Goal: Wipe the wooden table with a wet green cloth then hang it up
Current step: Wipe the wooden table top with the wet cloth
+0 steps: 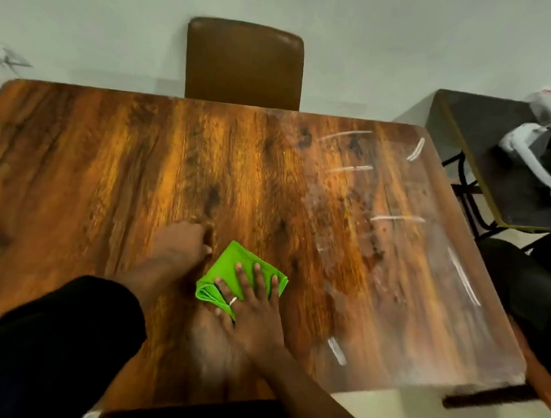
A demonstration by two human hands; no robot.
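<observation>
A folded bright green cloth [230, 271] lies flat on the wooden table [107, 164], near its front middle. My right hand [254, 308] presses on the cloth with fingers spread across it; a ring shows on one finger. My left hand [180, 244] rests on the bare wood just left of the cloth, fingers curled under, holding nothing that I can see. The right half of the table top looks wet and glossy, with streaks and smears.
A brown chair [243, 63] stands at the table's far edge against a pale wall. A darker table [485, 177] with a white and grey device [541, 162] stands to the right. A dark seat [529, 292] sits by the right edge.
</observation>
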